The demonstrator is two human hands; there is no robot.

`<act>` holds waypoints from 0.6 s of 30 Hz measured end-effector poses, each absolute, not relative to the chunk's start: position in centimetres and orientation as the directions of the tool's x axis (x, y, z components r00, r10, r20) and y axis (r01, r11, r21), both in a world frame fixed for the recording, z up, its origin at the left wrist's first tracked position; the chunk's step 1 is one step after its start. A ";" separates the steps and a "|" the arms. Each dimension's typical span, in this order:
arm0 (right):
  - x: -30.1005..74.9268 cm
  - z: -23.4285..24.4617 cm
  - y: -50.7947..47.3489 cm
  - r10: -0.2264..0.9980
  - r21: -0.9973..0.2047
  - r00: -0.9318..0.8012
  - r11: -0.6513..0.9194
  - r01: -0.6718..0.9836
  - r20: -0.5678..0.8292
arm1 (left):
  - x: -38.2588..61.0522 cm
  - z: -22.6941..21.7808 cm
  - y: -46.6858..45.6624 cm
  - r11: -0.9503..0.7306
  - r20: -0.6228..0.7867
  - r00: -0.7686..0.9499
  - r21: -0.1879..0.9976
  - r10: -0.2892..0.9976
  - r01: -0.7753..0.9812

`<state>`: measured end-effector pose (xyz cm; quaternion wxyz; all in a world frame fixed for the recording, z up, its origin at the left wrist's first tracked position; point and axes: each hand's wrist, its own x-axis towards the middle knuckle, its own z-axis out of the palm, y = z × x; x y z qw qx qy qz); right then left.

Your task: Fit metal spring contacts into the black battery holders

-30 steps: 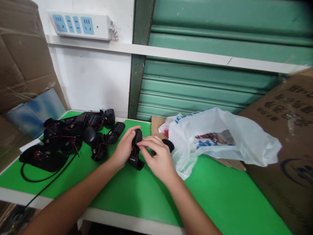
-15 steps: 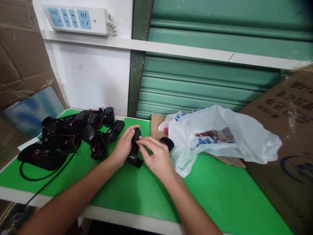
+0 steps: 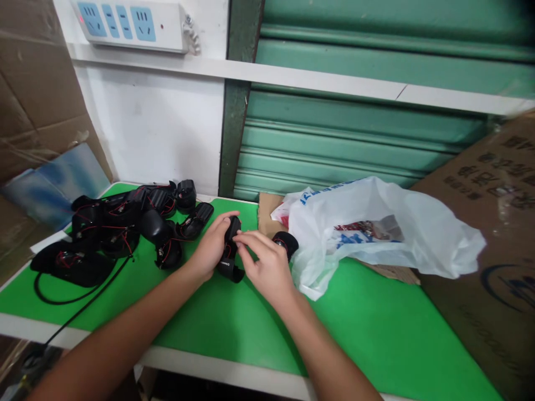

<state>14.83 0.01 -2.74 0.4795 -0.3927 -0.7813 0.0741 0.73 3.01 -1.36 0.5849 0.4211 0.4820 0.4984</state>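
Observation:
My left hand (image 3: 214,245) is closed round a black plastic housing (image 3: 228,268), a curved piece with small white lettering on its side. My right hand (image 3: 267,264) comes in from the right, its thumb and index fingertip pinched together against the upper part of the housing. Whatever sits between those fingertips is too small to make out. Just beyond my right hand lies another black piece (image 3: 286,243), partly covered by the hand. To the left is a heap of similar black housings (image 3: 121,223) with thin red wires.
A white plastic bag (image 3: 422,234) with reddish contents rests on cardboard at the right, beside a large carton (image 3: 493,223). A black cable (image 3: 90,298) runs over the front edge of the green tabletop (image 3: 376,328). A power strip (image 3: 134,25) hangs on the wall.
Both hands keep nearly the same hold on the black housing. The camera view has shifted slightly; the right hand's fingers have barely moved.

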 end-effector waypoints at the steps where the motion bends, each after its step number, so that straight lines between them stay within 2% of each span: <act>1: 14.8 -2.8 0.0 0.684 -0.489 -0.232 0.679 0.547 0.691 | 0.7 -1.4 3.0 0.149 -0.145 0.037 0.973 0.989 -0.173; 10: 14.8 -2.8 0.0 0.713 -0.532 -0.217 0.660 0.531 0.667 | 0.7 -1.3 2.9 0.168 -0.164 0.040 0.969 0.986 -0.180; 18: 14.5 -3.1 0.1 0.691 -0.484 -0.228 0.668 0.566 0.686 | 0.7 -1.7 3.2 0.160 -0.156 0.034 0.972 0.987 -0.172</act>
